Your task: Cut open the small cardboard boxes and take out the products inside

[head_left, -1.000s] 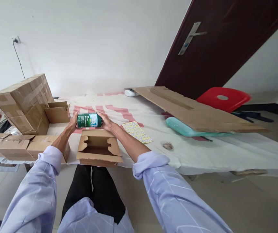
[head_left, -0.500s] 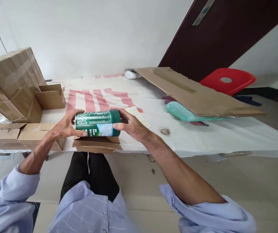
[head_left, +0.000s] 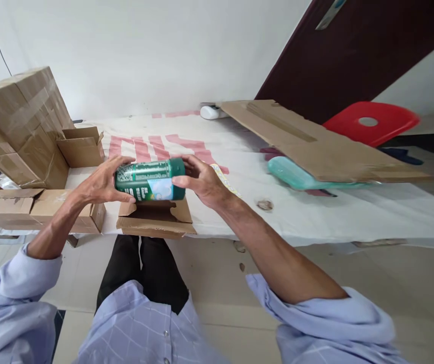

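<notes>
A green can [head_left: 144, 181] with a printed label lies on its side between my hands. My left hand [head_left: 105, 183] grips its left end, thumb below and fingers over the top. Around the lidded right end, my right hand [head_left: 201, 182] is closed, its thumb on the label. Just beneath the can, an open cardboard box [head_left: 156, 225] sits at the table's front edge, its flaps spread and its inside partly hidden. Behind my right wrist, a yellow patterned sheet [head_left: 222, 178] lies on the cloth.
Stacked cartons [head_left: 23, 121] and a small open box [head_left: 81, 146] stand at the left, with closed boxes [head_left: 46, 207] in front. At the right, a cardboard sheet [head_left: 300, 141] leans over a green object [head_left: 296, 173], beside a red stool [head_left: 372, 121].
Both hands have raised the can slightly away from the open box, so more of the box's opening shows. The whole view has shifted a little.
</notes>
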Motion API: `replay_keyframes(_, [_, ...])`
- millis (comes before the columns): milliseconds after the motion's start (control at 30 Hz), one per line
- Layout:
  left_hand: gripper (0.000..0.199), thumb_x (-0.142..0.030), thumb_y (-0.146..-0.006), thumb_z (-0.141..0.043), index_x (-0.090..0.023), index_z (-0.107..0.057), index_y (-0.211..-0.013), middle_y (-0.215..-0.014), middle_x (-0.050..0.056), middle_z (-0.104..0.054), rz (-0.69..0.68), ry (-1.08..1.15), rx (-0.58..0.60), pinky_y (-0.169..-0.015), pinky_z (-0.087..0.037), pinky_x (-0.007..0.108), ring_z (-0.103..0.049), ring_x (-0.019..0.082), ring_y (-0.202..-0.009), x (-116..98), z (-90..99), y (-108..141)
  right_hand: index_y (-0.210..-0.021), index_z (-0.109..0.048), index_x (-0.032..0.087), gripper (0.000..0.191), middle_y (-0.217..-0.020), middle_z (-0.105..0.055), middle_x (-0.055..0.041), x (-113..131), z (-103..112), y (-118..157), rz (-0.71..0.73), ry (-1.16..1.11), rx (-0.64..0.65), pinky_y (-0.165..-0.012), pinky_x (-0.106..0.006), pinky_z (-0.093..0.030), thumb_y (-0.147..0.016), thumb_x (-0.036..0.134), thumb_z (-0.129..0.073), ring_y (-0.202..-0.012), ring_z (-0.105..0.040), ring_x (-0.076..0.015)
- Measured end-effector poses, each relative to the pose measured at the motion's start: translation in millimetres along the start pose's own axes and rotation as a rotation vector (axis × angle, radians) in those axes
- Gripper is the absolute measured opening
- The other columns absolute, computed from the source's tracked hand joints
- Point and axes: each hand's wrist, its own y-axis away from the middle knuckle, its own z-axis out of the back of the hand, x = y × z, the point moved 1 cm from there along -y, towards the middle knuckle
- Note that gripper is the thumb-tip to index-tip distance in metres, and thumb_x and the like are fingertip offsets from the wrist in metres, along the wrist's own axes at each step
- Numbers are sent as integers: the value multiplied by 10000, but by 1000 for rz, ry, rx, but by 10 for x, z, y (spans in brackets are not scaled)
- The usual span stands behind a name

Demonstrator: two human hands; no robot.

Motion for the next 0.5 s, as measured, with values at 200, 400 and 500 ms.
replay_keyframes(200, [1009,-613,-669,-973,-197,-633,-1523,-1360,113,-595,-36,-203,13,-1184,-500,595,-623,379,-1254,358,444,-244,-1562,-565,257,968,-1605,-612,-164,-14,85,-218,4,308,23,-1185,-555,-556,-762,664,-927,-1527,-540,-394])
replay_keyframes(400, [1011,-545,-620,-976,-153,-650,-1494,-1322,124,-600,251,-429,86,-1204,-464,626,-584,423,-1272,1657,702,-277,-1302,-705,186,668,-1090,-803,-116,-595,357,41,-422,334,242,-713,-380,-639,-763,525,-907,-973,-778,-319])
replay_keyframes(500, [950,-434,-561,-968,-225,-700,-1448,-1362,154,-633,380,-517,182,-1145,-495,564,-574,459,-1295,2182,644,-286,-1192,-694,217,601,-951,-789,-66,-786,418,27,-435,156,177,-603,-325,-602,-742,540,-929,-805,-760,-253])
